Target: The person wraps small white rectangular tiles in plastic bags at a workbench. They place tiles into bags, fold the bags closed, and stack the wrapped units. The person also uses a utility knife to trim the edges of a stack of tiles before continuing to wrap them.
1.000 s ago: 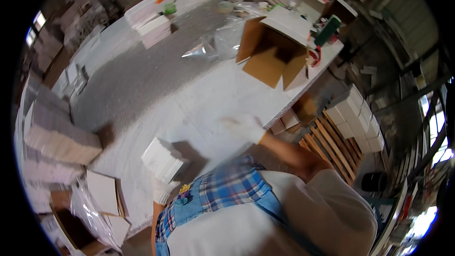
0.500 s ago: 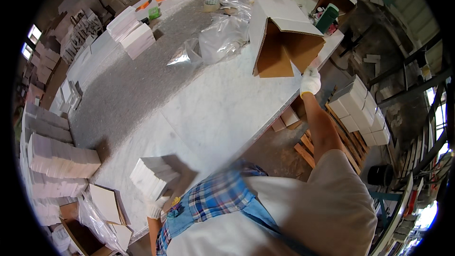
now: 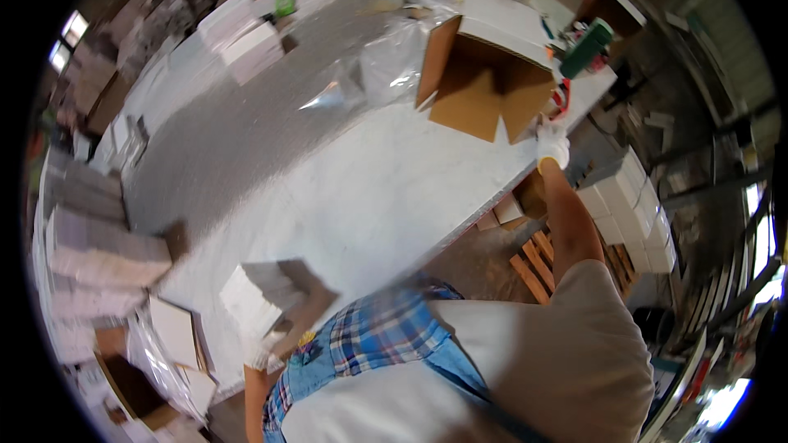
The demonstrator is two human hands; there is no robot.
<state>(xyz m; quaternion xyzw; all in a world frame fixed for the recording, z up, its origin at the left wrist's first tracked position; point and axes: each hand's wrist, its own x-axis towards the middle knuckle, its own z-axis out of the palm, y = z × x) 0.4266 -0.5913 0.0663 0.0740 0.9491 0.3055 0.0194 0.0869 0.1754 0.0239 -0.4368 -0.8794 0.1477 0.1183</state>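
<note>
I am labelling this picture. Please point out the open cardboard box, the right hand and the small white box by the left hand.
open cardboard box [image 3: 476,98], head view, brown inner wall.
right hand [image 3: 552,144], head view, back of the white glove.
small white box [image 3: 254,305], head view, its white side.

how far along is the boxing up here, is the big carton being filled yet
Early. Done: the brown carton stands open on the white table. In hand: the right hand grips the carton's flap, and the left hand holds a small white box. Left: the carton's visible inside looks empty; white boxes are stacked at the left.
</note>
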